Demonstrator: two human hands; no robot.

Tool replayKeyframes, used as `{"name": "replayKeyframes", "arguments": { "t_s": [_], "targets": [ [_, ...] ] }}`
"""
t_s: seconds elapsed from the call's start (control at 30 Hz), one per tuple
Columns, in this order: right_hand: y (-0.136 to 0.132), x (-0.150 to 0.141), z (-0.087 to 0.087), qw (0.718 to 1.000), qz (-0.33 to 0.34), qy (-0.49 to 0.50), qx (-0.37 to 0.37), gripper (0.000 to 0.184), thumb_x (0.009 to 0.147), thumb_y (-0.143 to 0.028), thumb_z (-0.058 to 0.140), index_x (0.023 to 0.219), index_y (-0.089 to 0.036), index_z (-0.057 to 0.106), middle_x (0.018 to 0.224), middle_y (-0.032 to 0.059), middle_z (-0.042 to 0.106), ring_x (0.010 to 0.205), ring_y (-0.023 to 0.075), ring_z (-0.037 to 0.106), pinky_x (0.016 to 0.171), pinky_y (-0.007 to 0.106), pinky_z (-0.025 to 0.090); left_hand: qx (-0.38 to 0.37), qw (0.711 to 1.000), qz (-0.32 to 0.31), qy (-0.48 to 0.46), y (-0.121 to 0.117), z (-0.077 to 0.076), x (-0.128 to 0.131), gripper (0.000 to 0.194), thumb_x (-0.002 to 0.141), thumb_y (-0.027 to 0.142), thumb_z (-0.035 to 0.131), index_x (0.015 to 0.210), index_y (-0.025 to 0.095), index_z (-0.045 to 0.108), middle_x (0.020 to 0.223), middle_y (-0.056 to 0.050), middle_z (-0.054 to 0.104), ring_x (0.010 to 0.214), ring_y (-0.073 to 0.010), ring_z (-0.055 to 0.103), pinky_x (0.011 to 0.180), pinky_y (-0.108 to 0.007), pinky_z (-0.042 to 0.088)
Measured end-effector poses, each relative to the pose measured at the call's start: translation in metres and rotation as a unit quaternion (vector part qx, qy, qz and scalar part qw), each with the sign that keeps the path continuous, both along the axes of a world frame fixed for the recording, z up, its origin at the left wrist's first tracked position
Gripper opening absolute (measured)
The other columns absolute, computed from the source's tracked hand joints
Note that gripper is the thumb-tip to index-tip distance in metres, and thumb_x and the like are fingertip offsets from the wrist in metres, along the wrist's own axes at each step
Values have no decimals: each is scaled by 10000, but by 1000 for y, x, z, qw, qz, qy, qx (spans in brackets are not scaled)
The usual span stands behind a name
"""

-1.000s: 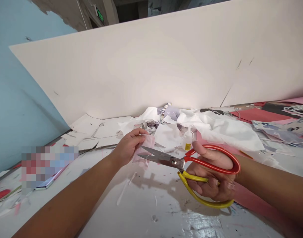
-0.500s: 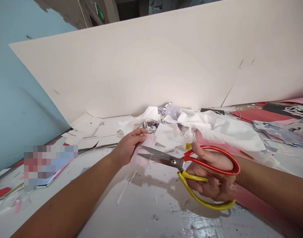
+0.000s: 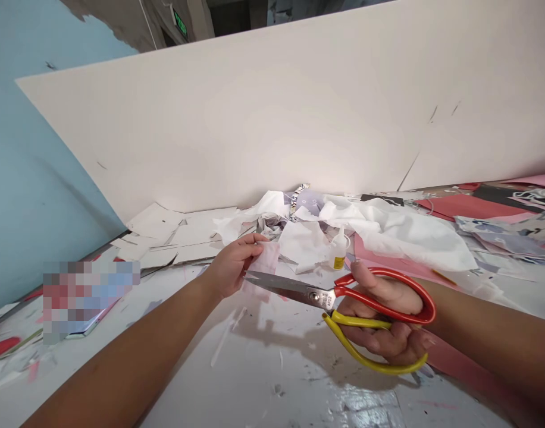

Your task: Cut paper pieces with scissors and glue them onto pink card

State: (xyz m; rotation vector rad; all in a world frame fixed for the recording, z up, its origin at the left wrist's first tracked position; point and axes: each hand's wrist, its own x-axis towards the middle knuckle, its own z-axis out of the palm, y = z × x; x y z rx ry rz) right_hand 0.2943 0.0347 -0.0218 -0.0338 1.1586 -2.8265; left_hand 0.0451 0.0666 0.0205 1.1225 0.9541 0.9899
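My left hand [image 3: 231, 264] pinches a thin, pale pink piece of sheer material [image 3: 267, 259] between thumb and fingers; I cannot tell whether it is cloth or paper. In my right hand [image 3: 386, 315] is a pair of scissors [image 3: 294, 288] with one red and one yellow handle loop. The thumb goes through the red loop and the fingers wrap the yellow one. The blades are closed together and lie across the pink piece, their tips close to my left fingers. Behind the blades stands a small white squeeze bottle [image 3: 339, 249] with a yellow label.
White crumpled cloth [image 3: 397, 232] and lilac scraps lie along the tall white board [image 3: 254, 125]. Flat card pieces [image 3: 159, 223] are at the left, red sheets [image 3: 471, 208] and patterned scraps at the right. A pixelated patch covers something at the far left of the white table [image 3: 237, 380].
The scissor blades have come together from slightly apart. My right hand has shifted a little down and to the right; my left hand has hardly moved.
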Motion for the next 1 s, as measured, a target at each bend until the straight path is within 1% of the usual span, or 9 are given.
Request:
{"name": "replayKeyframes", "arguments": {
  "t_s": [0.13,0.23,0.43,0.5,0.57,0.7,0.77,0.9,1.0],
  "targets": [
    [1,-4,-1,997,-8,71,9,820,627,-829,220,818,-90,520,429,-102,338,241,25,333,208,107,298,48,997,66,-9,9,-4,-4,109,597,171,592,693,180,541,689,-4,568,612,-126,539,508,-217,401],
    [1,-8,1,990,-103,87,36,763,647,-816,228,805,-124,507,450,-99,344,254,16,321,219,93,289,84,993,88,-1,13,-9,-6,126,593,143,585,706,184,549,804,-8,577,716,-124,549,565,-208,404],
    [-3,-18,-4,965,-244,38,91,646,726,-752,249,770,-160,503,438,-98,349,263,25,299,238,103,291,69,996,32,-48,7,-10,0,175,558,78,566,649,205,486,669,35,515,582,-84,497,489,-187,362],
    [-5,-20,-9,956,-276,-4,100,677,671,-794,268,770,-166,503,446,-92,361,283,30,316,243,110,289,61,997,12,-47,4,-9,2,184,562,72,562,642,210,470,660,32,516,587,-93,499,479,-190,359],
    [-6,-20,-11,943,-308,-52,113,773,558,-861,279,795,-162,510,495,-76,395,328,42,381,257,122,308,64,997,-1,-45,3,-7,1,176,573,75,554,649,214,476,680,28,524,607,-100,506,490,-196,370],
    [-9,-20,-3,911,-357,-117,171,954,362,-924,289,862,-144,514,607,-32,460,441,98,497,308,197,406,110,993,10,-36,8,-7,-7,159,555,65,506,641,198,510,683,21,515,615,-98,497,507,-201,376],
    [-13,-22,4,888,-393,-150,186,914,395,-915,308,851,-147,500,604,-39,453,436,90,477,329,211,414,133,990,30,-23,12,-7,-13,158,536,74,468,630,184,531,666,15,503,599,-98,481,507,-208,373],
    [-23,-30,11,843,-461,-241,138,674,626,-808,335,799,-170,464,564,-72,391,369,39,355,324,166,318,170,982,69,44,14,-7,-18,135,576,129,459,646,172,566,690,6,508,602,-102,461,542,-230,385],
    [-28,-34,9,820,-517,-177,167,608,615,-760,461,830,-191,465,582,-78,378,387,34,329,329,154,290,194,969,91,120,9,-5,-15,73,686,224,512,661,173,558,696,9,511,623,-102,456,572,-229,383]
  ]
}}
